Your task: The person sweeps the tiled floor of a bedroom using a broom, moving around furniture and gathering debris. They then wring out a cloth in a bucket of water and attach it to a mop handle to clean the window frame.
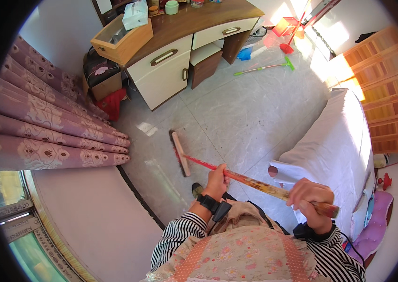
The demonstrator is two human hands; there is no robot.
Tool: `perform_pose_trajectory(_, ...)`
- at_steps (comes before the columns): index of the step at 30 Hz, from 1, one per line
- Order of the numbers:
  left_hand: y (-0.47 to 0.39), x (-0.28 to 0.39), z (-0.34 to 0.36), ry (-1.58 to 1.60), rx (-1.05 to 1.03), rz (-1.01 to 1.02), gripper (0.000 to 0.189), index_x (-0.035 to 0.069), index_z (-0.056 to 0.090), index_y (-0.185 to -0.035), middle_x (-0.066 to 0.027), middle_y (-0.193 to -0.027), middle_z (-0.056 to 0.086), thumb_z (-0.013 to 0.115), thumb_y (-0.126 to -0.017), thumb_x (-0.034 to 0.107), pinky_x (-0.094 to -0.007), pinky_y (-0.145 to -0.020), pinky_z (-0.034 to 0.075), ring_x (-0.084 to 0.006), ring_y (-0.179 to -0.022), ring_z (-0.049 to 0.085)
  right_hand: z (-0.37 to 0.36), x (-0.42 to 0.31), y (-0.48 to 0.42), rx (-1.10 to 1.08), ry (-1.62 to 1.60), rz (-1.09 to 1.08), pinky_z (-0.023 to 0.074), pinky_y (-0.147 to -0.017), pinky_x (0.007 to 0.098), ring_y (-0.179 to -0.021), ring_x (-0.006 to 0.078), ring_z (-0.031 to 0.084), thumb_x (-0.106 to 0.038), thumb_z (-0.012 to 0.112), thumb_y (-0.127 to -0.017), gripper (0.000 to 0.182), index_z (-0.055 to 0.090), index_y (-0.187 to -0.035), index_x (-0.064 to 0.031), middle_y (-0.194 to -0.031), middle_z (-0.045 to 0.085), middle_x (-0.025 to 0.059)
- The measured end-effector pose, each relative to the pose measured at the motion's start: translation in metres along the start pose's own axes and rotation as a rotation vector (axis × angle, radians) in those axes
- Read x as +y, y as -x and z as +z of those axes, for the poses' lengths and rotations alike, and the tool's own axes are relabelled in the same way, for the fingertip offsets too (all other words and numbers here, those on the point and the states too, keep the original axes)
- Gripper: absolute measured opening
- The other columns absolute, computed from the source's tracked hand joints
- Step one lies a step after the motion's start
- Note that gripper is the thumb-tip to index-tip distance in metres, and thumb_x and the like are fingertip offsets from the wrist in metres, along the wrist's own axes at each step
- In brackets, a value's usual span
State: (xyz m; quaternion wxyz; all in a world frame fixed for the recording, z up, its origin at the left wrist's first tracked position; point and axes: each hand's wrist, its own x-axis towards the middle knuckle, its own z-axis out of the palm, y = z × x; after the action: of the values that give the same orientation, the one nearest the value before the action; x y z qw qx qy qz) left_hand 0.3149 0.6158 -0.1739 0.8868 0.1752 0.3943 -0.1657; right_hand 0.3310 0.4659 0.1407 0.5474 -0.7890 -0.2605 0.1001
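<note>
A push broom with a long handle [255, 183] runs from lower right to upper left before me. Its wooden head with dark bristles [181, 153] rests on the grey tiled floor [220, 116]. My left hand [216, 181] is closed around the red middle part of the handle, and my right hand [310, 202] grips the worn end of it. Both wrists carry black straps with a device. One shoe [197, 189] shows just beyond my left wrist, near the broom head.
Pink patterned curtains [54, 134] hang at left beside a white wall. A desk [163, 60] with a wooden box [123, 40] stands ahead. A green-ended squeegee [264, 68] and a red broom [287, 48] are farther off. A cloth-covered bed [326, 141] borders the right.
</note>
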Motion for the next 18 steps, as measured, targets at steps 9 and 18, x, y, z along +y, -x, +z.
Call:
perform_pose_trajectory(9, -0.063, -0.042, -0.025, -0.233, 0.092, -0.097, 0.02, 0.009, 0.046, -0.067, -0.0031, -0.054, 0.043, 0.054, -0.083, 0.017, -0.0273, -0.038, 0.029, -0.0135, -0.041, 0.036, -0.013, 0.064, 0.034, 0.056, -0.041, 0.197, 0.049, -0.063, 0.0317, -0.069, 0.022, 0.062, 0.006, 0.053, -0.079, 0.014, 0.05, -0.066, 0.0026, -0.07, 0.059, 0.0119)
perform_pose_trajectory(18, -0.065, -0.076, 0.105, -0.046, -0.028, -0.037, 0.021, 0.003, 0.052, -0.071, -0.0051, -0.058, 0.049, 0.059, -0.083, 0.019, -0.0274, -0.037, 0.029, -0.0134, -0.041, 0.038, -0.069, 0.008, 0.022, -0.028, 0.288, -0.061, 0.0457, -0.062, 0.0315, -0.061, 0.0211, 0.062, -0.002, 0.062, -0.066, 0.009, 0.054, -0.063, -0.004, -0.065, 0.063, 0.006)
